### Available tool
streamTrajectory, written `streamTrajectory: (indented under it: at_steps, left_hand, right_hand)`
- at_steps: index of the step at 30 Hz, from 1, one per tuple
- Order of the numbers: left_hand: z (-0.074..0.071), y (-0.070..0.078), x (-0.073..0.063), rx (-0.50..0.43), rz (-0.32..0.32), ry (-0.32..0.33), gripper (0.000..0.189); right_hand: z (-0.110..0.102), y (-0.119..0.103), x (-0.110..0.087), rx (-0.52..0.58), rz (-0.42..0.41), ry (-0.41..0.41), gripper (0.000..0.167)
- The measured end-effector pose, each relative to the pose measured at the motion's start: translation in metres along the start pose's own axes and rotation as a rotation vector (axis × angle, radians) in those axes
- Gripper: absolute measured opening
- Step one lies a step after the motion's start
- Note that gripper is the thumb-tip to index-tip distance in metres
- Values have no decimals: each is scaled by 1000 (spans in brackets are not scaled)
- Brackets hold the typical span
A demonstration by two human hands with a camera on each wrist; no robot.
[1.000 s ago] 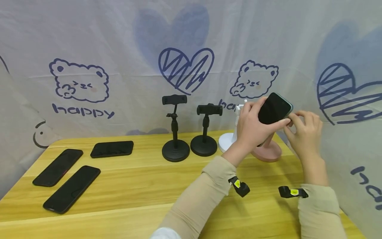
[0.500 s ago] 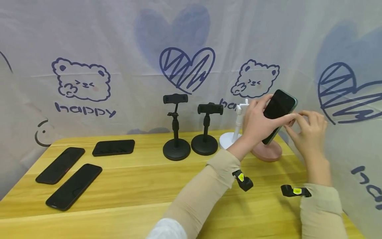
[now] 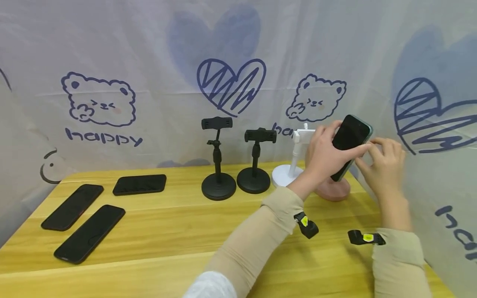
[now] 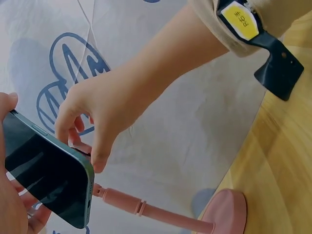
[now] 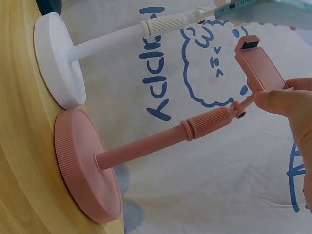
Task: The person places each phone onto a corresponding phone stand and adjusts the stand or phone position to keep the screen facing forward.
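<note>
Right grip pinched the pink clamp, apparently steadying it; toward ten o'clock, left grip clasped the phone.

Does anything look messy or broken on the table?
I see nothing spilled or broken. Only the back phone on the table looks slightly untidy: it lies crosswise, while the two phones near it slant.

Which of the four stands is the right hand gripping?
The pink stand, rightmost in the row: the right hand pinches its clamp. The other three stands are black or white.
</note>
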State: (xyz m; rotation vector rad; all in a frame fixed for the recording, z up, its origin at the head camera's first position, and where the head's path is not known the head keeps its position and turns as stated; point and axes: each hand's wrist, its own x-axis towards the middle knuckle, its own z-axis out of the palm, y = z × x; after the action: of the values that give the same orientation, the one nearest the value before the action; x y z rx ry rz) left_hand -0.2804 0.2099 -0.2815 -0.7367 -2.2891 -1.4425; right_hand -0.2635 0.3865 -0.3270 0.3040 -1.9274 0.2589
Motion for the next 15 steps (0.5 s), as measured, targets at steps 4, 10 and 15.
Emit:
streamTrajectory:
  at_steps: [4,10,15]
  left_hand:
    - [6,-1,-2,2,1,16,71]
    - [14,-2,-5,3,19,60,74]
    - [20,-3,-5,-2,27,76,77]
  right_hand:
    - [0,-2,-1,-15,7,-11,25]
    - [3,-3,-2,-29,14,-14,22]
    - [4,-1,-2,-17,9,0,21]
